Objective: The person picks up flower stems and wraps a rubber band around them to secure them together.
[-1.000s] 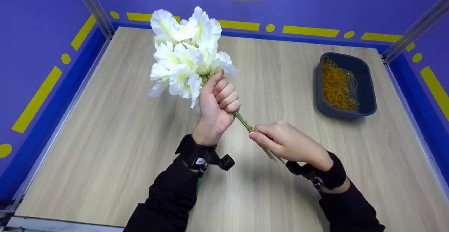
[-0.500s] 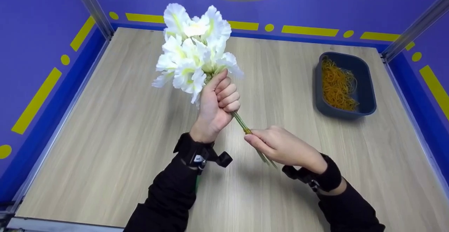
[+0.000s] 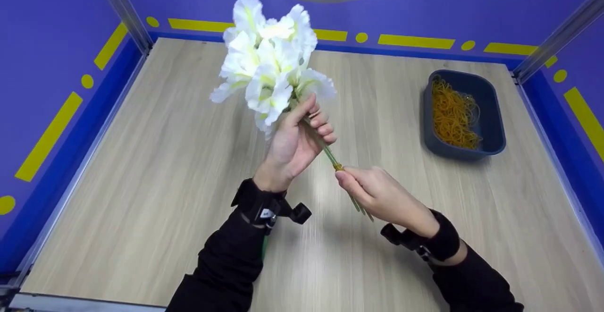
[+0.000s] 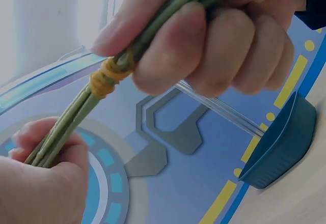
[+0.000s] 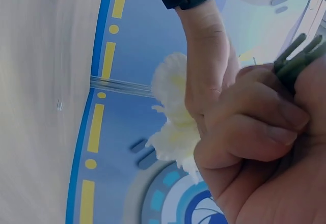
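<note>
A bunch of white artificial flowers (image 3: 271,62) slants across the head view, blooms to the upper left. My left hand (image 3: 297,142) loosely holds the green stems (image 4: 76,107) just below the blooms, its fingers curled around them and the thumb along the top. Lower down, my right hand (image 3: 382,194) pinches the stems between thumb and fingers. A yellow rubber band (image 4: 104,79) is wound several times around the stems, right at the right hand's fingertips. Stem ends stick out below the right hand. In the right wrist view, its curled fingers cover most of the stems.
A dark blue-grey bin (image 3: 493,113) with a heap of yellow rubber bands (image 3: 450,118) stands at the back right of the wooden table (image 3: 141,184). Blue-purple panels (image 3: 424,10) with yellow marks enclose the back and sides.
The blooms have shifted right and slightly up, and the bunch stands steeper. My left hand's fingers have loosened around the stems. The right hand still pinches them near the rubber band.
</note>
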A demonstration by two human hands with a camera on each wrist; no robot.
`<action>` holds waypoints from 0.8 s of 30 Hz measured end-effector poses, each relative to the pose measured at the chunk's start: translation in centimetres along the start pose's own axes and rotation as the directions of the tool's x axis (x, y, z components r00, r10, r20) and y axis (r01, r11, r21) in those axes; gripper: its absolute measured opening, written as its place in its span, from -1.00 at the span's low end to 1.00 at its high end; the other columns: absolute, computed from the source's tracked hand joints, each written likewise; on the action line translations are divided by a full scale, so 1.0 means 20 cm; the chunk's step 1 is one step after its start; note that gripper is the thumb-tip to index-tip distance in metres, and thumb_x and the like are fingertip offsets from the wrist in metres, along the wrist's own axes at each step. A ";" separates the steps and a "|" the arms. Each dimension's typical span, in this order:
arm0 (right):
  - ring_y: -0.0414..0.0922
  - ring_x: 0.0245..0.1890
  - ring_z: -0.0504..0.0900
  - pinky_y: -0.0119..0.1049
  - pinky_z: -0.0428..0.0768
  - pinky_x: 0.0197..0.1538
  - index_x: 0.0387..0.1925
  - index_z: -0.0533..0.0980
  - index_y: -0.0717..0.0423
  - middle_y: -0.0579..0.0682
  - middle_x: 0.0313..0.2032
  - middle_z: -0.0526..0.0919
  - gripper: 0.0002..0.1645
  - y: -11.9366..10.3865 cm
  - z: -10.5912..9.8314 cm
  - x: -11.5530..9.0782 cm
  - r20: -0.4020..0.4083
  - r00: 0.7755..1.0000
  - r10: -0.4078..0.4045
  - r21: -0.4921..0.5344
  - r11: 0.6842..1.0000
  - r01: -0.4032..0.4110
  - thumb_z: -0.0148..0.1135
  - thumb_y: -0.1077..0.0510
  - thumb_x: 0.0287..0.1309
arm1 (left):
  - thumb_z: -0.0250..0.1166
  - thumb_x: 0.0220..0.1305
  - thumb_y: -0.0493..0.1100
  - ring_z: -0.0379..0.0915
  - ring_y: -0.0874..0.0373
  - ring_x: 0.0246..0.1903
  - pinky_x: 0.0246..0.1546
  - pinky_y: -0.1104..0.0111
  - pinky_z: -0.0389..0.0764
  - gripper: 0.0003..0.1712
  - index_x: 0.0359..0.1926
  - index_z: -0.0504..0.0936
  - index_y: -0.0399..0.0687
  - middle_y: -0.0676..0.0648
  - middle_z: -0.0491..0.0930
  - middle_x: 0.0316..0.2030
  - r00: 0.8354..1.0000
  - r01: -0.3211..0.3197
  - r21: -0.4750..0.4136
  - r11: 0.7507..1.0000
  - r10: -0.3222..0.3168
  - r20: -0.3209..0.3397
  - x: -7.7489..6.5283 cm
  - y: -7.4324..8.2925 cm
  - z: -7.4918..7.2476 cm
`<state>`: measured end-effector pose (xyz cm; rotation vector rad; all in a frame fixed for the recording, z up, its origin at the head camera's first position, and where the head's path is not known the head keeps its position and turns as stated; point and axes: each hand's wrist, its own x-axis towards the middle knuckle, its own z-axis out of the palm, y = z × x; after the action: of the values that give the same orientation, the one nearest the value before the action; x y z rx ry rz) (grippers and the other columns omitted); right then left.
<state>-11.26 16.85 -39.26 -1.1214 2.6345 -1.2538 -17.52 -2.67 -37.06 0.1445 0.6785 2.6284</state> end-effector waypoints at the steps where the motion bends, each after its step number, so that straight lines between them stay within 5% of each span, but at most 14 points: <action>1: -0.38 -0.68 0.14 -0.44 0.20 -0.61 -0.57 0.31 -0.01 -0.33 -0.62 0.16 -0.57 0.00 0.00 0.00 -0.022 1.000 0.006 0.018 1.000 -0.005 -0.01 0.23 0.54 | -0.04 0.62 -0.05 0.39 0.18 -0.50 -0.36 0.37 0.45 -0.68 -0.37 0.38 -0.01 0.05 0.35 -0.52 1.000 -0.001 0.044 0.999 0.001 0.001 0.00 -0.01 0.00; 5: -0.35 -0.68 0.15 -0.42 0.19 -0.63 -0.55 0.33 0.02 -0.32 -0.63 0.17 -0.58 0.02 0.01 0.02 -0.123 0.992 0.028 0.075 0.997 -0.019 -0.04 0.25 0.54 | -0.03 0.60 -0.15 0.52 0.08 -0.25 -0.11 0.26 0.53 -0.82 -0.04 0.48 -0.10 -0.05 0.51 -0.26 0.999 -0.031 0.244 0.969 0.022 0.041 -0.01 -0.03 0.02; 7: -0.34 -0.68 0.14 -0.42 0.17 -0.63 -0.54 0.33 0.02 -0.32 -0.62 0.16 -0.59 0.03 0.01 0.03 -0.166 0.985 0.045 0.082 0.996 -0.031 -0.04 0.23 0.55 | 0.01 0.58 -0.18 0.52 0.07 -0.18 -0.06 0.25 0.52 -0.74 0.15 0.46 -0.15 -0.08 0.52 -0.14 0.998 -0.061 0.387 0.920 0.043 0.056 -0.01 -0.04 0.03; 9: -0.34 -0.66 0.14 -0.42 0.15 -0.61 -0.53 0.34 0.03 -0.32 -0.61 0.17 -0.60 0.05 0.01 0.03 -0.198 0.979 0.057 0.076 0.996 -0.042 -0.04 0.22 0.56 | 0.04 0.57 -0.20 0.51 0.06 -0.13 -0.05 0.27 0.50 -0.63 0.29 0.42 -0.20 -0.09 0.53 -0.06 0.995 -0.095 0.553 0.828 0.069 0.068 -0.01 -0.04 0.03; 14: -0.35 -0.64 0.09 -0.41 0.11 -0.57 -0.52 0.34 0.02 -0.32 -0.60 0.15 -0.60 0.07 0.02 0.04 -0.204 0.976 0.078 0.014 0.997 -0.077 -0.05 0.20 0.56 | 0.03 0.58 -0.20 0.50 -0.01 -0.16 -0.10 0.34 0.49 -0.57 0.34 0.41 -0.31 -0.09 0.56 -0.15 0.982 -0.181 0.875 0.448 0.128 0.138 -0.01 -0.06 0.01; 16: -0.36 -0.64 0.06 -0.41 0.09 -0.57 -0.52 0.34 0.01 -0.32 -0.61 0.13 -0.60 0.07 0.02 0.05 -0.181 0.979 0.095 -0.024 0.995 -0.101 -0.06 0.18 0.57 | 0.02 0.59 -0.20 0.48 0.04 -0.23 -0.17 0.36 0.49 -0.63 0.24 0.48 -0.33 -0.05 0.55 -0.24 0.976 -0.203 0.921 0.333 0.142 0.164 -0.01 -0.06 0.01; 19: -0.35 -0.64 0.05 -0.39 0.11 -0.55 -0.51 0.32 0.01 -0.29 -0.62 0.11 -0.60 0.08 0.02 0.05 -0.125 0.984 0.123 -0.084 0.987 -0.134 -0.08 0.16 0.58 | 0.05 0.59 -0.18 0.38 0.20 -0.38 -0.32 0.40 0.42 -0.76 -0.01 0.56 -0.27 0.03 0.49 -0.37 0.973 -0.207 0.952 0.225 0.151 0.176 -0.01 -0.06 -0.01; 24: -0.30 -0.63 0.10 -0.35 0.17 -0.53 -0.48 0.31 0.01 -0.26 -0.61 0.11 -0.60 0.09 0.02 0.05 -0.023 0.987 0.160 -0.185 0.969 -0.162 -0.14 0.12 0.61 | 0.12 0.56 -0.15 0.20 0.26 -0.56 -0.48 0.41 0.26 -0.77 -0.30 0.50 -0.15 0.09 0.37 -0.51 0.975 -0.189 0.976 0.111 0.138 0.173 0.01 -0.07 -0.04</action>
<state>-13.04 16.66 -40.55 -0.8986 2.8304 -1.0027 -17.36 -1.89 -38.36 0.6872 2.4571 1.7520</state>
